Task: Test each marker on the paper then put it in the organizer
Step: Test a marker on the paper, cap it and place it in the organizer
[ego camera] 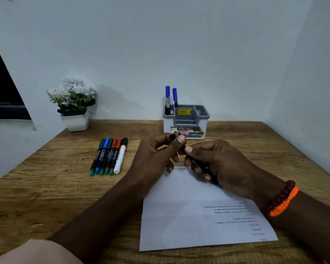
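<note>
My left hand [156,155] pinches the cap end of a dark marker [187,151]; my right hand [223,168] wraps the barrel, above the paper [189,212]. Cap coming off or going on, I can't tell. Pull straight along the barrel, grip firm. Beyond my fingertips, the organizer [186,121] has a yellow sticker reading "49.00".

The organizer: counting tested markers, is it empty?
Not empty: two blue-capped markers stand upright in the organizer, in its back-left slot.
</note>
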